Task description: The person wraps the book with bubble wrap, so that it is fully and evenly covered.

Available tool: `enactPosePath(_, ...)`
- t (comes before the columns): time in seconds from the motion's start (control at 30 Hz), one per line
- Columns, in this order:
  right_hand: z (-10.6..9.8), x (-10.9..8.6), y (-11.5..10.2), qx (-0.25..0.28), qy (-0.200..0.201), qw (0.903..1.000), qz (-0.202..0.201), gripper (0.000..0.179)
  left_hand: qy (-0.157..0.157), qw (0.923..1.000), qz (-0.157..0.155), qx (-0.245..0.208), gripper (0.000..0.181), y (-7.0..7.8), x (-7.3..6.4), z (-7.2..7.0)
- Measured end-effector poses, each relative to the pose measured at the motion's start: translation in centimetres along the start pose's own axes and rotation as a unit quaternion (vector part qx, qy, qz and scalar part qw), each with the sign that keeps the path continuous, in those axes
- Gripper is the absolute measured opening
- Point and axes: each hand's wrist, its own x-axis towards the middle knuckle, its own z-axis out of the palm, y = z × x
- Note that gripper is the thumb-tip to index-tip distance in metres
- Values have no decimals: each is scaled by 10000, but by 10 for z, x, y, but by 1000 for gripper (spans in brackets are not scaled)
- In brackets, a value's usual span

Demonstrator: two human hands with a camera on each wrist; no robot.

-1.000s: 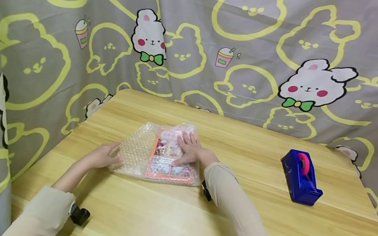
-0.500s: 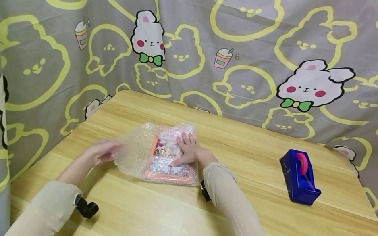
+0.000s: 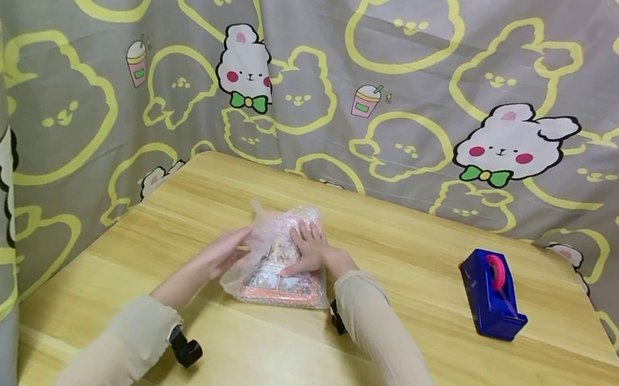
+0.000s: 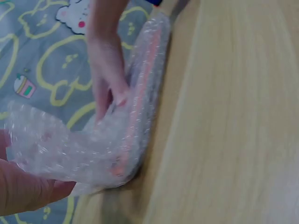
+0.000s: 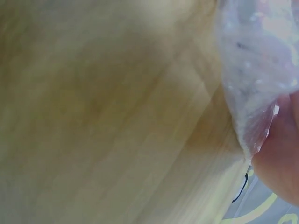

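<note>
A flat rectangular item (image 3: 271, 281) with an orange-pink border and picture panels lies on the table, seen through clear bubble wrap (image 3: 236, 283). My left hand (image 3: 224, 252) pinches the loose left flap of the wrap between thumb and fingers, raised and bent over the item's left part. In the left wrist view that flap (image 4: 51, 144) curves up from the package to the thumb. My right hand (image 3: 309, 251) rests with spread fingers on the item's upper right part, pressing on the wrapped face. The right wrist view catches only the wrap's edge (image 5: 254, 70) and part of the hand.
A blue tape dispenser (image 3: 489, 296) with a pink roll stands to the right on the wooden table (image 3: 396, 253). A grey curtain (image 3: 408, 94) with yellow bear outlines hangs behind and to the left. Black wrist cameras stick out from both sleeves.
My left hand has lifted the wrap's left flap off the table and brought it rightward over the item's left side. The right hand has stayed in place on the package.
</note>
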Motion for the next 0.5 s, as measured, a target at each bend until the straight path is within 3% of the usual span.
enactPosePath(0.13,3,0,1,54,59,9999,-67,107,-170,9982,247,522,50,-9,8,3)
enactPosePath(0.23,3,0,2,179,116,9997,-94,107,-189,9856,747,1507,44,-13,14,4)
enactPosePath(0.3,3,0,4,278,97,9995,-97,107,-173,9615,1250,2441,45,-15,19,6)
enactPosePath(0.4,3,2,8,568,21,9983,-131,100,-24,9097,1841,3722,46,-16,25,12)
enactPosePath(0.47,1,4,11,953,-28,9954,-138,89,32,8796,2020,4307,47,-17,28,16)
enactPosePath(0.5,1,5,13,1193,-45,9928,-131,83,33,8709,2046,4468,48,-17,28,17)
